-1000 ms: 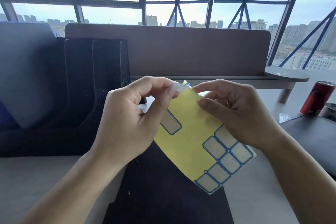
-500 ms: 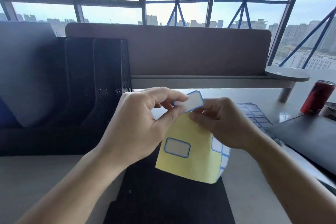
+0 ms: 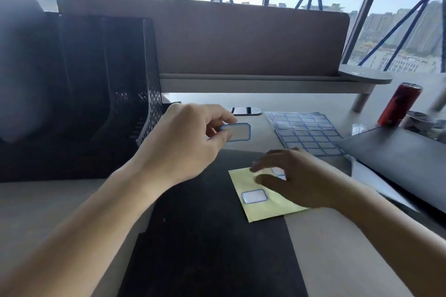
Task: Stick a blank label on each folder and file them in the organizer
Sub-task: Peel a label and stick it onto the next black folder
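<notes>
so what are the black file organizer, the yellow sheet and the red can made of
The black perforated file organizer looks like thin matte metal, given the punched holes, though plastic is possible. The yellow backing sheet seems to be thin paper, maybe coated: it lies nearly flat on the desk. The red cylindrical can is probably aluminium, glossy with a silvery rim.

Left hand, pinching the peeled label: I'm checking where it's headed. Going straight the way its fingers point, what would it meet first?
Probably the stacked label sheets on the desk, right of the left hand and its label; its height above them is unclear.
</notes>
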